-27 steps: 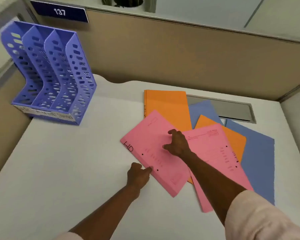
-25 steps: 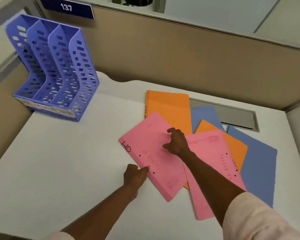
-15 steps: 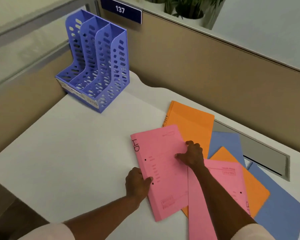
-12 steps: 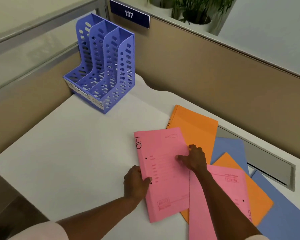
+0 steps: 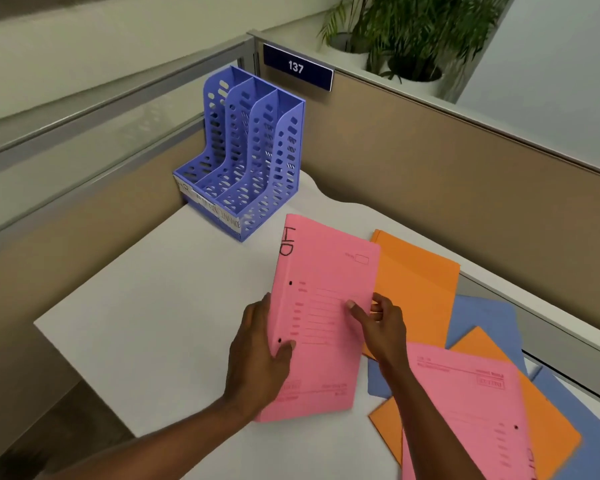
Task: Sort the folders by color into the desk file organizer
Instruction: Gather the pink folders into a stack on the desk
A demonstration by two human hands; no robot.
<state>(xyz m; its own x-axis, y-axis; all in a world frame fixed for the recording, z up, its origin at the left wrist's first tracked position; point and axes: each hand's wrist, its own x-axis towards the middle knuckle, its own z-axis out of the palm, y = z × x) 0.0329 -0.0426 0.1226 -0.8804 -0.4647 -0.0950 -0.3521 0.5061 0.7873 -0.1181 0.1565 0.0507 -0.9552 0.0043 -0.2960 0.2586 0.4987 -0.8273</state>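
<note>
My left hand (image 5: pixel 257 362) and right hand (image 5: pixel 381 327) pinch the pink folder (image 5: pixel 323 306) by its side edges; so lightly held, it may splay and snag on the organizer (image 5: pixel 250 161).

Matt card pink folder (image 5: pixel 321 306); perforated plastic organizer (image 5: pixel 246 161); smooth matt desk (image 5: pixel 160 306).

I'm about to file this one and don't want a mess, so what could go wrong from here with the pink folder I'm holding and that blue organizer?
1. The pink folder is held only at its side edges by the left hand and right hand. It may sag or catch on a divider of the organizer.
2. All three slots look empty and the tape label is unreadable, so picking the wrong slot is easy.
</note>
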